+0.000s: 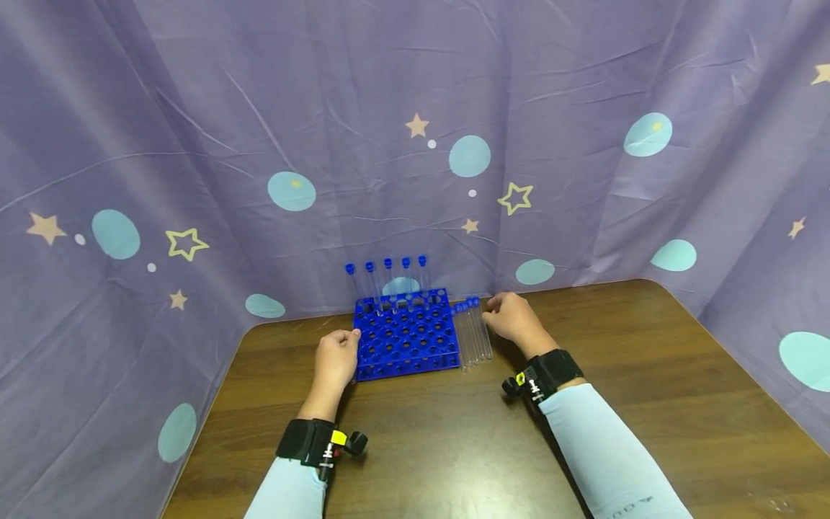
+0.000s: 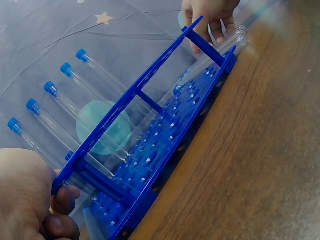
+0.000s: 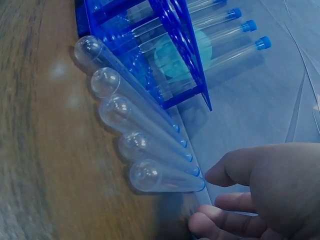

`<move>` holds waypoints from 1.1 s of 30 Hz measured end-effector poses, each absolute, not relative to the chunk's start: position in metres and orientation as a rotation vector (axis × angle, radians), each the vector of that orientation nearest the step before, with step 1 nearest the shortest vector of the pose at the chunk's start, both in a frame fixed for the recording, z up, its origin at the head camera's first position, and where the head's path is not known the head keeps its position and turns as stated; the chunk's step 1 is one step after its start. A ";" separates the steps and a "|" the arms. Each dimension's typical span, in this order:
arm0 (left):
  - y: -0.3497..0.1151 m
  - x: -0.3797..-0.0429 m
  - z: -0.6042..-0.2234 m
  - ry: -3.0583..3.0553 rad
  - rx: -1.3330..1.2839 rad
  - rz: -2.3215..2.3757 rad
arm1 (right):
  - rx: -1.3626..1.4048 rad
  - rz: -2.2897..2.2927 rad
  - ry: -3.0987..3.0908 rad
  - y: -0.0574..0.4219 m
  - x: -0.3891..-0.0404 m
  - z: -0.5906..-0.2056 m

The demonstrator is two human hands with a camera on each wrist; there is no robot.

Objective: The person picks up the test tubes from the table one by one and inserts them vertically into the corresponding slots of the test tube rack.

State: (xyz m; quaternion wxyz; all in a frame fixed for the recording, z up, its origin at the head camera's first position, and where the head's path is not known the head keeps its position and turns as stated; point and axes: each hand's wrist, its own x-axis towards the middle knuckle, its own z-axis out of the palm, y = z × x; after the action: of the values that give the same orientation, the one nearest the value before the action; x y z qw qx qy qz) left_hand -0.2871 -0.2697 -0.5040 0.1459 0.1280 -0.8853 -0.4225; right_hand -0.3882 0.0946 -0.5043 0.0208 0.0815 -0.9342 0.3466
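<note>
A blue test tube rack (image 1: pixel 408 366) stands on the table, with a row of several clear test tubes (image 2: pixel 65 110) with blue caps upright along its back. My left hand (image 1: pixel 336 358) grips the rack's left edge, its fingers curled beneath the top plate in the left wrist view. To the right of the rack, more capped test tubes (image 3: pixel 145 145) lie side by side, rounded ends towards me. Beside their blue caps is my right hand (image 1: pixel 514 318), thumb and fingers apart. In the right wrist view the thumb tip is very close to the nearest cap; whether it touches, I cannot tell.
The brown wooden table (image 1: pixel 415 447) reaches a purple curtain (image 1: pixel 363 144) right behind the rack. Bare wood lies in front of the rack and to either side. Each wrist wears a black strap (image 1: pixel 556 371) with a small camera.
</note>
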 end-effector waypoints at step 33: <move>-0.270 -0.287 -0.504 -2.542 0.346 -1.165 | 0.265 1.059 -2.924 0.095 -0.389 -0.510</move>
State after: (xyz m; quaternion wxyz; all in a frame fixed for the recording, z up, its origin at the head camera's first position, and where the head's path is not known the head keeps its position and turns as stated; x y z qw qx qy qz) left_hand -0.2868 -0.2698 -0.5040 0.1612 0.1211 -0.8904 -0.4080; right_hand -0.3894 0.0952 -0.5101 0.0100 0.0849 -0.9368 0.3393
